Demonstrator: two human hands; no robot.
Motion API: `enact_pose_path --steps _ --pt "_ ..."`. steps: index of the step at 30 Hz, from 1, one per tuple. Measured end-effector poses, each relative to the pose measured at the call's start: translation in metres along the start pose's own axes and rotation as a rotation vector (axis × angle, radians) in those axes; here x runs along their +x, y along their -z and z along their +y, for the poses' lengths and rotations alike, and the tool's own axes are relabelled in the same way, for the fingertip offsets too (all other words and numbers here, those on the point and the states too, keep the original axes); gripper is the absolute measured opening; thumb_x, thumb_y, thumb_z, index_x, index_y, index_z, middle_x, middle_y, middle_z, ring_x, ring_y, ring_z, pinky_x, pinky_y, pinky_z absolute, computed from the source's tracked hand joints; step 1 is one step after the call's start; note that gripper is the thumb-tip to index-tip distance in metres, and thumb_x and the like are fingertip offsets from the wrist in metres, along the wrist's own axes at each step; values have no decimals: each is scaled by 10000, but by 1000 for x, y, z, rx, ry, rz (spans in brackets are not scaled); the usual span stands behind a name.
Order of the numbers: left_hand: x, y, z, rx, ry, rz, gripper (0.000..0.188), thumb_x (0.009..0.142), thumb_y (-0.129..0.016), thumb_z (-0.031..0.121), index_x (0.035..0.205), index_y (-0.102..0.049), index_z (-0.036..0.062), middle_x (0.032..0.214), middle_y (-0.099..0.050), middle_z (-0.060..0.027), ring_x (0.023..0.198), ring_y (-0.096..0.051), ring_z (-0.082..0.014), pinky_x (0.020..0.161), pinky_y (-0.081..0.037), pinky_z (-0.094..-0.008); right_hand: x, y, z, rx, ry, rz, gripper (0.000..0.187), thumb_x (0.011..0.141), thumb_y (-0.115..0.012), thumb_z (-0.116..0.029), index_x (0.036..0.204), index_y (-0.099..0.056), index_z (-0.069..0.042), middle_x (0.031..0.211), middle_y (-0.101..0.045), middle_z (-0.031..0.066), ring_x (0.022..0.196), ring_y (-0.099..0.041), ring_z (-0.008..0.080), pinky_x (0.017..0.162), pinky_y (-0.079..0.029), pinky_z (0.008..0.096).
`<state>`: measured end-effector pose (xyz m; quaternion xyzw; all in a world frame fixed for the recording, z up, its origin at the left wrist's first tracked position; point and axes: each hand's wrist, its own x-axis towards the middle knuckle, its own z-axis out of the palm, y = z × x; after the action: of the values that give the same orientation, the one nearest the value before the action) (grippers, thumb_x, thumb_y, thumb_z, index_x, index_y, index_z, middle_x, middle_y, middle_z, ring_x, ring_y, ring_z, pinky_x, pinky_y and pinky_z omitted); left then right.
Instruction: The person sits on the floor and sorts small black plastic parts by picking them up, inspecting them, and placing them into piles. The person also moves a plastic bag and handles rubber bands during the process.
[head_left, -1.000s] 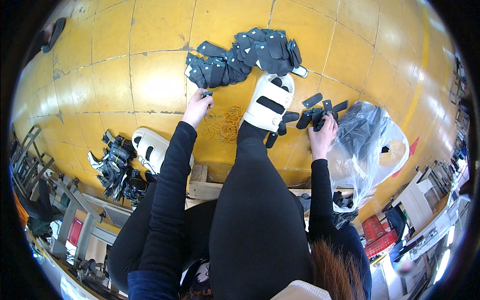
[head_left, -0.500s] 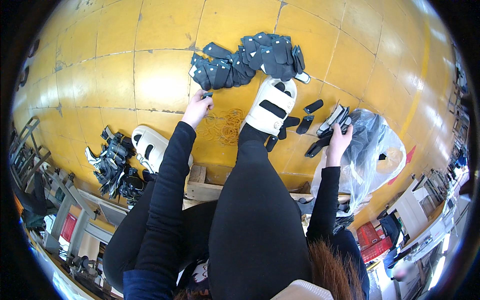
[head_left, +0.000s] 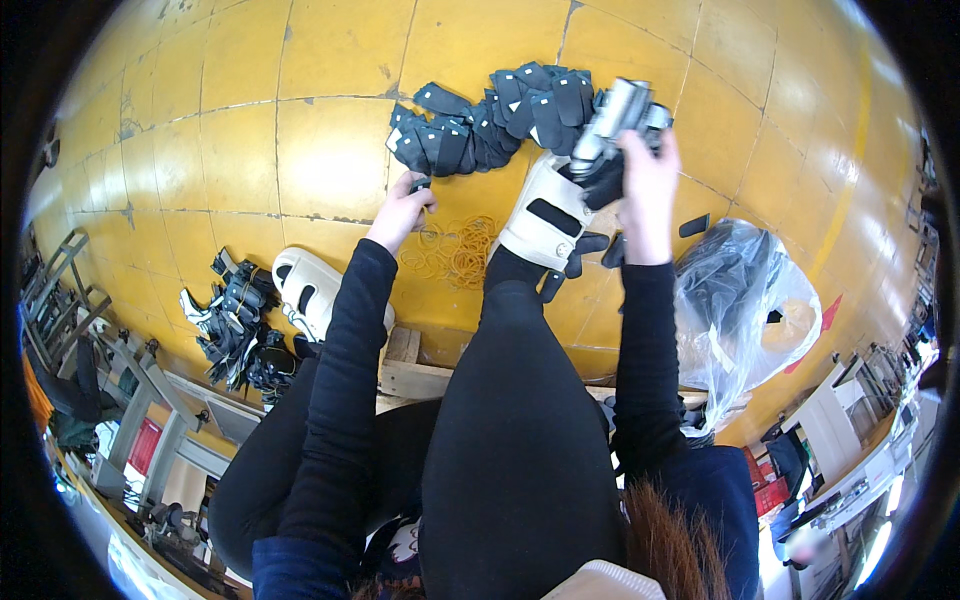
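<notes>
My left hand [head_left: 403, 212] is closed in a pinch on a small dark piece [head_left: 420, 184], beside the loose orange rubber bands [head_left: 458, 252] on the floor. My right hand [head_left: 648, 185] grips a bundle of black and silver-grey strips [head_left: 610, 122], somewhat blurred. This bundle hangs over the toe of the cream clog [head_left: 548, 215] on my foot and the right end of a heap of flat dark pieces [head_left: 470, 130]. Those pieces have rounded ends, several with small white tags. A few similar dark pieces [head_left: 588, 243] lie beside the clog, partly hidden by my right hand and arm.
A clear plastic bag [head_left: 745, 300] with dark contents sits to the right. At left lie a second cream clog [head_left: 305, 290] and a pile of black bundles [head_left: 240, 315]. A wooden pallet [head_left: 410, 375] is under my legs. The tiled floor [head_left: 330, 150] is yellow.
My right hand has lifted the strip bundle from beside the plastic bag and carried it up and left, over the clog's toe. My left hand has barely moved.
</notes>
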<state>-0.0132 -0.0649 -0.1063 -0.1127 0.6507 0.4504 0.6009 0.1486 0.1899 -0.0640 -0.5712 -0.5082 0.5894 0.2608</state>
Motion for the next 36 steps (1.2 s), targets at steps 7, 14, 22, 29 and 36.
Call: enact_pose_path --steps 7,14,22,29,36 --pt "-11 -30 12 157 -211 -219 565 815 -617 95 1356 -469 165 1019 -652 32 544 -345 -20 496 -295 -178 -37 -98 16 -474 190 -41 369 705 -686 -141 1015 -545 3 950 -607 156 911 -582 264 801 -459 375" --pt "13 -33 0 -212 -64 -42 404 899 -537 151 1283 -447 67 626 -426 45 460 -342 -48 436 -238 -221 -79 -142 33 -658 269 -253 913 676 -794 -334 1401 -296 -86 1479 -163 251 1377 -49 494 1036 -140 678" --pt "9 0 -6 -200 -121 85 275 874 -638 181 1119 -563 80 784 -559 18 437 -328 -45 421 -238 -224 -70 -66 38 -429 522 -344 574 787 -688 -165 1301 -455 -61 1372 -379 241 1293 -364 381 1082 -291 431" --pt "7 41 -4 -273 -102 280 408 857 -632 144 1215 -451 66 941 -645 -83 431 -345 -52 408 -273 -217 -49 82 80 -654 89 47 479 810 -684 -140 1248 -509 -55 1188 -483 161 1050 -520 273 888 -451 361" --pt "6 54 2 -222 -158 461 353 827 -582 134 1102 -367 82 781 -481 -34 450 -355 -76 410 -290 -232 -84 158 129 -850 -49 22 499 784 -732 -143 1218 -506 -45 1069 -516 118 875 -538 184 773 -480 308"
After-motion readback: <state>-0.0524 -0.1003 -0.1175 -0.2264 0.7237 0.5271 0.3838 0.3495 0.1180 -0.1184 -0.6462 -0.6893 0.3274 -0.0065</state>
